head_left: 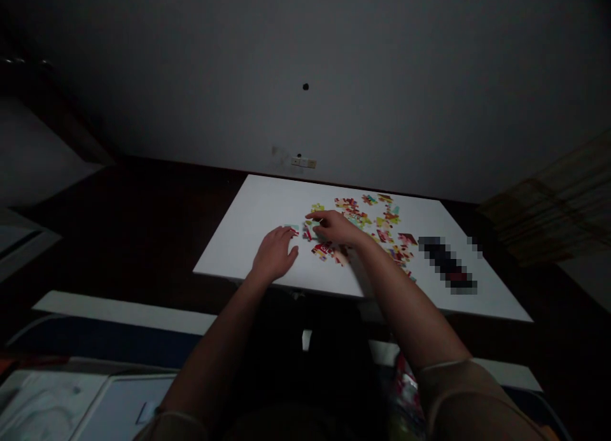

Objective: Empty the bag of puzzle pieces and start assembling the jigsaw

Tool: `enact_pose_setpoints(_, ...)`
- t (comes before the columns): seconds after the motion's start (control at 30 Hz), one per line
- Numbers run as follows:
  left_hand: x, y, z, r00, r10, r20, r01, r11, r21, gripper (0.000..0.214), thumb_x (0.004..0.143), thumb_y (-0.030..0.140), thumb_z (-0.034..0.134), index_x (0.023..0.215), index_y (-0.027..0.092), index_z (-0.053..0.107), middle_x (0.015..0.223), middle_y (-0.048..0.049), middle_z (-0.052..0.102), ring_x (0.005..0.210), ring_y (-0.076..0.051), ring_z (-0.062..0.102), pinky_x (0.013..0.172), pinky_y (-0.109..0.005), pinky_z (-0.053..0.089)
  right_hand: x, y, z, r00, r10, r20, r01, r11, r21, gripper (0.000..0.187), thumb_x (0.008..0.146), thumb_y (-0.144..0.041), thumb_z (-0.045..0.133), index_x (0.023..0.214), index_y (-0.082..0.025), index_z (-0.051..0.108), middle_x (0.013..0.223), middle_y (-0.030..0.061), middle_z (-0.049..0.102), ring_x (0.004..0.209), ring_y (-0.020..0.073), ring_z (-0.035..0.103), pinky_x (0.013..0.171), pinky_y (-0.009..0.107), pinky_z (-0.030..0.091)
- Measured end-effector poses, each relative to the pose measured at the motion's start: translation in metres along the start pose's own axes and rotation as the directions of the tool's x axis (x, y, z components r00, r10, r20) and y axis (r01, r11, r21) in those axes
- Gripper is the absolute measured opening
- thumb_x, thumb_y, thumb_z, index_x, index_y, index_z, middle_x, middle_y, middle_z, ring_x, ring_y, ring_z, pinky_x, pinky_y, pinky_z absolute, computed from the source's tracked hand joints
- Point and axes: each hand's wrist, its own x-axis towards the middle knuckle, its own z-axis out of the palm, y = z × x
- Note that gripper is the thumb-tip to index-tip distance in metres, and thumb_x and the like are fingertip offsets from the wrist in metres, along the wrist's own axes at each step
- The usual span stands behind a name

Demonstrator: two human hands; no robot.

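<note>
My left hand point(275, 255) rests low on the white table, its fingers stretched out and the thumb apart. Its fingertips touch a pale blue and red puzzle piece point(292, 228) lying flat. Just to the right, my right hand point(337, 227) reaches over with bent fingers, index finger and thumb around another puzzle piece point(308, 231) with a red stripe; the exact contact is small and dim. A yellow-green piece point(317, 207) lies beyond the right fingertips. Nearer me is a group of red pieces point(323, 250), partly beside the right wrist.
Many colourful loose jigsaw pieces point(384, 223) spread across the right middle of the white table point(238, 237). A dark pixelated object point(446, 263) lies farther right. Behind the table stands a grey wall point(305, 123) with a socket point(304, 163). A bench edge point(124, 310) runs behind my arms.
</note>
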Motion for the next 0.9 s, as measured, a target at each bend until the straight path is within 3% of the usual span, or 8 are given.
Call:
enact_pose_setpoints(0.17,-0.002,-0.001,-0.001,1.000,0.000,0.002,0.000,1.000,-0.019,0.043,0.087,0.026,0.057,0.129,0.016,0.058,0.136,-0.0147,0.055,0.129,-0.034,0.046,0.114,-0.051,0.030,0.012,0.005,0.012,1.000,0.012,-0.026,-0.015,0.995,-0.100,0.046,0.074,-0.021,0.063,0.120,-0.024,0.067,0.079,0.0019,0.065,0.070,0.0184,0.058,0.068,0.032,0.049)
enact_pose_setpoints(0.4,-0.003,-0.004,0.002,1.000,-0.011,-0.015,0.010,0.998,-0.062,0.043,0.087,0.028,0.059,0.129,0.023,0.058,0.135,-0.0115,0.056,0.129,-0.032,0.046,0.115,-0.050,0.029,0.013,0.003,0.013,1.000,0.020,-0.014,-0.022,0.994,-0.103,0.045,0.075,-0.023,0.063,0.119,-0.025,0.067,0.075,0.0010,0.064,0.067,0.0174,0.056,0.066,0.031,0.047)
enact_pose_setpoints(0.63,-0.003,-0.007,0.003,1.000,-0.009,-0.019,0.008,0.998,-0.058,0.045,0.086,0.028,0.058,0.131,0.025,0.056,0.135,-0.0106,0.056,0.129,-0.033,0.046,0.114,-0.054,0.030,0.020,0.001,0.017,1.000,-0.018,-0.025,0.016,0.996,-0.090,0.050,0.072,-0.015,0.064,0.121,-0.024,0.066,0.105,0.0069,0.070,0.083,0.0222,0.064,0.080,0.036,0.051)
enact_pose_setpoints(0.77,-0.003,-0.007,0.004,0.999,-0.034,-0.018,0.033,0.995,-0.089,0.047,0.086,0.028,0.058,0.133,0.026,0.054,0.137,-0.0104,0.055,0.131,-0.034,0.045,0.116,-0.054,0.029,0.025,0.006,0.021,0.999,-0.027,-0.042,0.022,0.993,-0.116,0.049,0.070,-0.013,0.065,0.118,-0.020,0.067,0.107,0.0095,0.070,0.084,0.0231,0.065,0.082,0.038,0.051)
enact_pose_setpoints(0.9,-0.003,-0.006,0.004,0.997,-0.068,-0.020,0.065,0.989,-0.137,0.055,0.086,0.027,0.058,0.139,0.025,0.049,0.139,-0.0113,0.053,0.133,-0.035,0.043,0.117,-0.054,0.027,0.026,0.006,0.022,0.999,0.017,-0.029,-0.020,0.994,-0.106,0.045,0.071,-0.013,0.064,0.115,-0.023,0.068,0.109,0.0077,0.070,0.088,0.0233,0.065,0.084,0.038,0.051)
